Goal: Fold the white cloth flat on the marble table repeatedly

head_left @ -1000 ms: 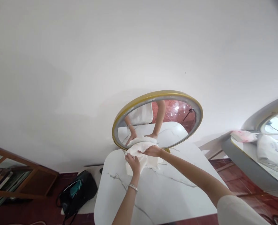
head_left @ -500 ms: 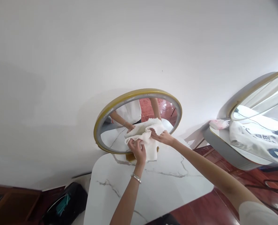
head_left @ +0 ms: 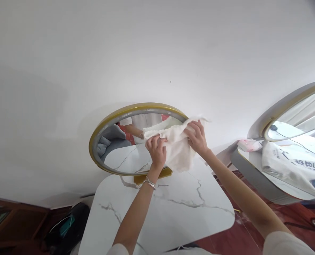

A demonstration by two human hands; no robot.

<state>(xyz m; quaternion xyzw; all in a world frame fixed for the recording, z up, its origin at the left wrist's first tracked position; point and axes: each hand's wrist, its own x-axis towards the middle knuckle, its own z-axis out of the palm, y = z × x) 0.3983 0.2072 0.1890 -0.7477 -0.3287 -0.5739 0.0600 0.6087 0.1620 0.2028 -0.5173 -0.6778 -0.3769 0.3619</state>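
A thin white cloth (head_left: 177, 148) hangs stretched between my two hands, in front of a round mirror with a gold rim (head_left: 136, 107). My left hand (head_left: 156, 148) is closed on its left part, with a bracelet around the wrist. Higher and to the right, my right hand (head_left: 198, 138) grips the cloth's upper right part, near the mirror's right side. The cloth covers the right part of the glass. Below the mirror, a gold base (head_left: 152, 176) stands on the white marble-patterned table (head_left: 184, 216).
At the right stands a second table (head_left: 249, 173) with another gold-rimmed mirror (head_left: 292, 109), a pink-and-white packet (head_left: 249, 145) and a white printed cloth bag (head_left: 292, 163). A black bag (head_left: 75, 226) sits low at the left. The white wall (head_left: 147, 53) rises behind.
My right hand has moved right and up, spreading the bunched cloth wider. My left hand has risen slightly with its part of the cloth. The view has shifted a little.
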